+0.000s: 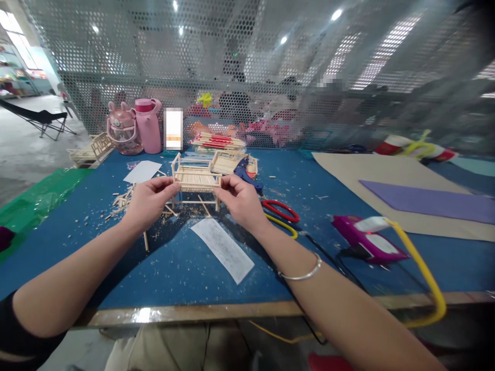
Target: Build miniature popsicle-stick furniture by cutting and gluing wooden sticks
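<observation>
A small wooden stick bench (197, 178) with a slatted seat and thin legs is held upright over the blue table (162, 283). My left hand (149, 201) pinches its left front corner between thumb and fingers. At its right front corner, my right hand (242, 201) grips it the same way. Just behind it lies another stick piece (226, 164), beside a dark blue clamp-like tool (249, 178). Loose stick offcuts (124, 202) are scattered by my left hand. A white paper strip (223, 250) lies in front of the bench.
Red-handled scissors (281, 211) and a purple device (367, 239) with a yellow cable are on the right. Farther right lies a purple sheet (429, 201) on beige board. Pink bottles (148, 126) and stick bundles (218, 141) stand or lie near the mesh screen.
</observation>
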